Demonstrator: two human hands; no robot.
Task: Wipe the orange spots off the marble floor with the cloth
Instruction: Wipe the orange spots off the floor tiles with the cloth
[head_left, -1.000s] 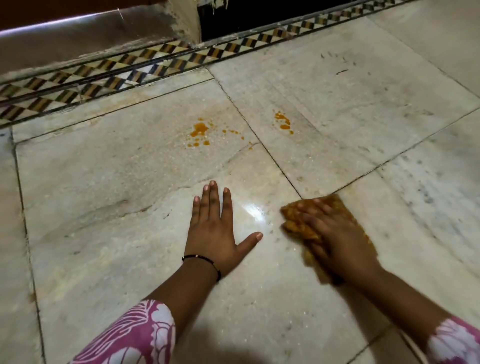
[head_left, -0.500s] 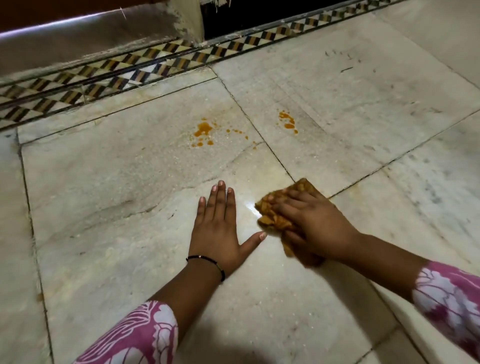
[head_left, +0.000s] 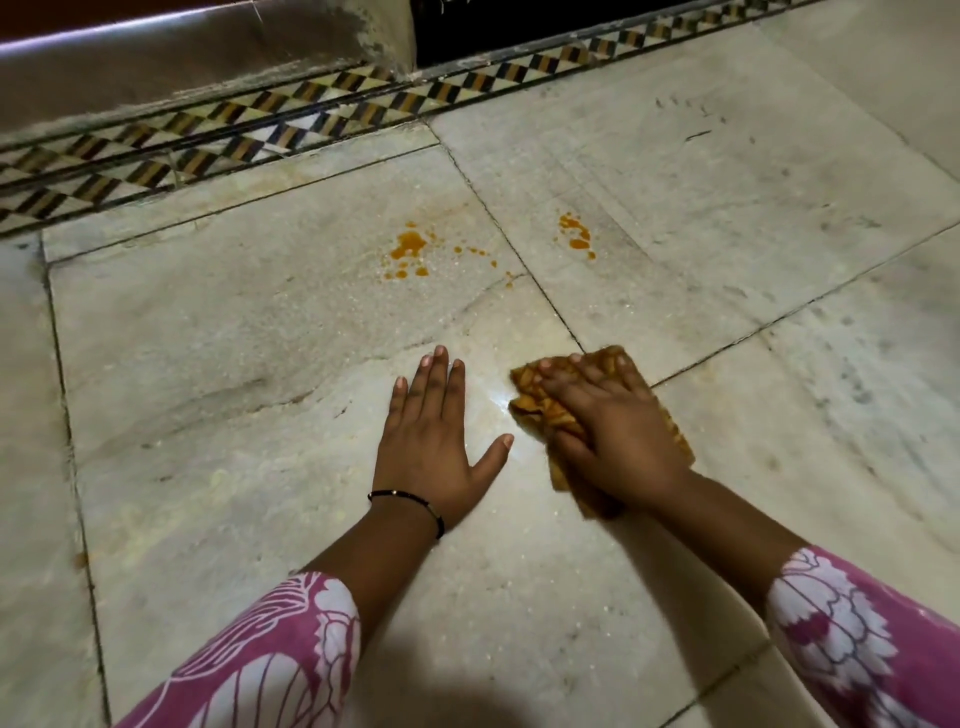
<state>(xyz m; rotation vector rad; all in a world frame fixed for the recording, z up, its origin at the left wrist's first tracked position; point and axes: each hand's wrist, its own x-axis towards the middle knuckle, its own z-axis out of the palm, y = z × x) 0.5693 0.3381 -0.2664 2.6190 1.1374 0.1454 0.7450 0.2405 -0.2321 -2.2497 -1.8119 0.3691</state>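
**Fingers flat on the cloth, spots still waiting**

Fingers (head_left: 558, 376) of the right hand (head_left: 618, 441) lie spread and nearly straight over the orange-brown cloth (head_left: 540, 410), pressing it down on the marble floor (head_left: 260, 389) rather than bunching it. The left hand (head_left: 434, 447) rests palm-down just beside it, fingers together and thumb splayed, holding nothing and seemingly bracing the person's weight.

Over the past second the cloth swept left toward the bracing hand and has now slid back a little to the right, its far corner reaching the dark joint where the slabs meet. That back-and-forth reads as scrubbing the near patch of floor, which shows a wet gleam between the two hands.

Both clusters of orange spots sit untouched well beyond the fingertips: the larger splash (head_left: 408, 249) on the left slab, ahead of the left hand, and the smaller pair (head_left: 576, 234) across the joint, ahead of the cloth. By that measure the main work appears yet to come; a forward reach would seem to be needed.
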